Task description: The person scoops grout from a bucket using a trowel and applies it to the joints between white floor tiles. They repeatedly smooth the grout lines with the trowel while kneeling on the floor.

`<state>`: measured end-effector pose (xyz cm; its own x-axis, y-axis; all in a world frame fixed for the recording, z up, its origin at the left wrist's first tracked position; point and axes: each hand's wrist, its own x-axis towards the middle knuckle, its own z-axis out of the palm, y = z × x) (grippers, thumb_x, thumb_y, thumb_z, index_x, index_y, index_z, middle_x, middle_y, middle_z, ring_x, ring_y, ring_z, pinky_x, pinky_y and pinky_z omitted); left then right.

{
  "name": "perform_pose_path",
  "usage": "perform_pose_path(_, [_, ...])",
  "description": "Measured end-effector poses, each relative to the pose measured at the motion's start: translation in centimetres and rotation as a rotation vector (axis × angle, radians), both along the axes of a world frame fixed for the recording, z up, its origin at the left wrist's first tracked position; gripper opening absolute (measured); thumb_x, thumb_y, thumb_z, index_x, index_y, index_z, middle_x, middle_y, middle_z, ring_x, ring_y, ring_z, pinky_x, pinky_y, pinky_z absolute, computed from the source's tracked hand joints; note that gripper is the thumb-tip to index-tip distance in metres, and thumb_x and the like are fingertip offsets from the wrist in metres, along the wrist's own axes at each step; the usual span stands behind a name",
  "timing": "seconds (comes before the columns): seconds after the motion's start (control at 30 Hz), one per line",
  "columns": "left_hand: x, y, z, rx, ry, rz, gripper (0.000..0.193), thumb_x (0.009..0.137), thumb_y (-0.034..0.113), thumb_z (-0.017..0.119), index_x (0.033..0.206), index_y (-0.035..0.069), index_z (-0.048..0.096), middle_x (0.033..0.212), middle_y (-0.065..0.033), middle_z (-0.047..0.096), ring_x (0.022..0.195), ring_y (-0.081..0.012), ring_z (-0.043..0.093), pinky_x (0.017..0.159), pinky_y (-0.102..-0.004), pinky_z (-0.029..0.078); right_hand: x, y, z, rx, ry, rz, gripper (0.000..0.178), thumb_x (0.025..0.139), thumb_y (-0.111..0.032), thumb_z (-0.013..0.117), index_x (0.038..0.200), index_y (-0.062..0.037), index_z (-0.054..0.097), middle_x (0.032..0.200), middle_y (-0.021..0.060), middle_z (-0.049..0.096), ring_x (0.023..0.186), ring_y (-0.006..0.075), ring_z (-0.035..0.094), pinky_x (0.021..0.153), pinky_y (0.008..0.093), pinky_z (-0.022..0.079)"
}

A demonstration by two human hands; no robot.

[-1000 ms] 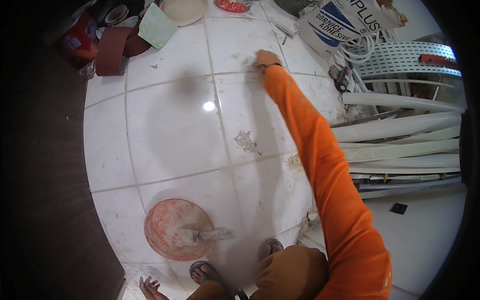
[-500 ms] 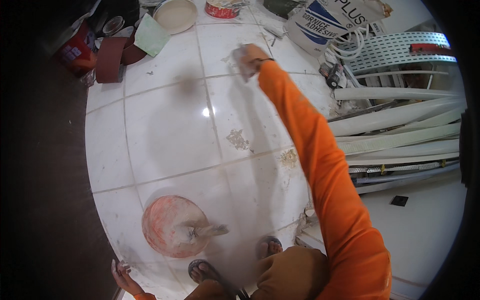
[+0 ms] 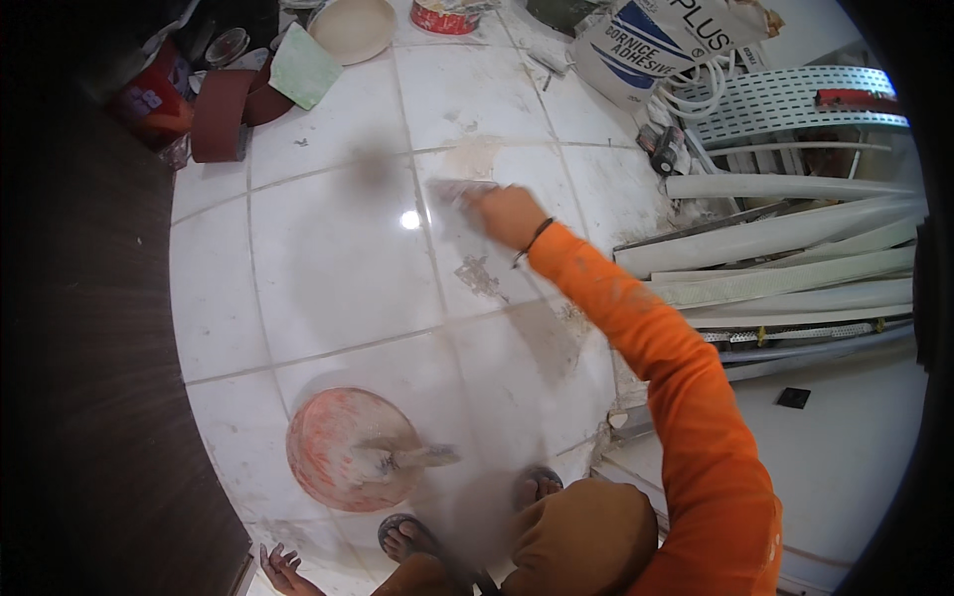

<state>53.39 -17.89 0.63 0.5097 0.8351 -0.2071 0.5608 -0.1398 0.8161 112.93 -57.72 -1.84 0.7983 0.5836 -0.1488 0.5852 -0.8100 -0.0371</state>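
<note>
Far left: dark wall, then a heap at the far-left corner – red container [image 3: 149, 104], maroon roll [image 3: 221, 127], pale green sheet [image 3: 303, 68], cream bowl [image 3: 353, 27].

Near left: left hand [image 3: 281, 568] was at the bottom edge, fingers spread, nothing in it, resting low by the tiled floor [image 3: 328, 258]. Just beyond it sat the red mixing bowl [image 3: 343, 447], caked with white compound, with a trowel-type tool [image 3: 412, 459] lying in it, handle pointing right. Sandalled feet were just right of that.

Centre: right hand [image 3: 509, 214], orange sleeve, was stretched far out, closed around a flat scraper [image 3: 457, 191] pressed on the tile next to a grout line. The blade was motion-blurred, so I couldn't tell the exact grip. A dried plaster patch [image 3: 482, 276] sat near the wrist; a lighter smear [image 3: 472, 157] lay just beyond the blade.

Judgement: this looked like scraping residue. To do it well: keep the blade low and flat, use short strokes toward the body, don't dig a corner into the glaze or grout, and shift closer rather than overreaching.

Right: adhesive sack [image 3: 646, 40] far, perforated metal tray [image 3: 785, 94], stacked white cornice lengths [image 3: 795, 258] running right.
</note>
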Motion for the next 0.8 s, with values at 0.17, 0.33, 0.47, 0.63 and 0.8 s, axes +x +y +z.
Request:
perform_pose_path(0.17, [-0.3, 0.1, 0.6, -0.011, 0.078, 0.023, 0.050, 0.102, 0.036, 0.049, 0.137, 0.000, 0.052, 0.113, -0.0172, 0.068, 0.088, -0.0264, 0.065, 0.075, -0.0369, 0.054, 10.5, -5.9, 2.4, 0.079, -0.078, -0.508, 0.044, 0.080, -0.015, 0.059, 0.124, -0.0070, 0.061, 0.097, 0.0236, 0.071, 0.093, 0.0393, 0.069, 0.082, 0.0454, 0.055])
perform_pose_path(0.33, [-4.6, -0.5, -1.4, -0.093, 0.055, 0.065, 0.050, 0.103, 0.035, 0.047, 0.141, 0.002, 0.047, 0.114, -0.0177, 0.067, 0.087, -0.0269, 0.065, 0.075, -0.0378, 0.055, 15.2, -6.0, -0.9, 0.099, 0.099, -0.527, 0.034, 0.079, -0.025, 0.063, 0.105, -0.0039, 0.070, 0.095, 0.0221, 0.072, 0.090, 0.0382, 0.070, 0.078, 0.0439, 0.056])
perform_pose_path(0.47, [-6.1, -1.4, -1.4, -0.142, 0.056, 0.118, 0.052, 0.102, 0.036, 0.051, 0.143, 0.004, 0.045, 0.116, -0.0180, 0.066, 0.090, -0.0275, 0.065, 0.078, -0.0408, 0.054, 11.1, 5.3, -2.5, 0.102, -0.016, -0.591, 0.024, 0.079, -0.014, 0.063, 0.099, -0.0068, 0.075, 0.101, 0.0173, 0.074, 0.096, 0.0327, 0.072, 0.083, 0.0444, 0.057])
perform_pose_path(0.63, [0.4, 0.2, -3.6, -0.075, -0.014, 0.007, 0.050, 0.103, 0.035, 0.049, 0.140, 0.002, 0.048, 0.110, -0.0113, 0.065, 0.082, -0.0190, 0.061, 0.073, -0.0302, 0.049, 8.2, 13.3, -2.1, 0.143, 0.075, -0.420, 0.028, 0.088, -0.019, 0.055, 0.107, -0.0070, 0.072, 0.109, 0.0160, 0.072, 0.103, 0.0354, 0.068, 0.087, 0.0442, 0.056])
perform_pose_path(0.8, [4.7, 3.0, -1.8, -0.001, -0.027, -0.161, 0.050, 0.102, 0.034, 0.052, 0.138, -0.001, 0.049, 0.106, -0.0112, 0.066, 0.083, -0.0163, 0.061, 0.070, -0.0283, 0.048, 11.8, 9.4, -0.4, 0.278, 0.175, -0.154, 0.031, 0.089, -0.015, 0.054, 0.118, -0.0079, 0.065, 0.108, 0.0185, 0.071, 0.095, 0.0388, 0.069, 0.081, 0.0442, 0.057])
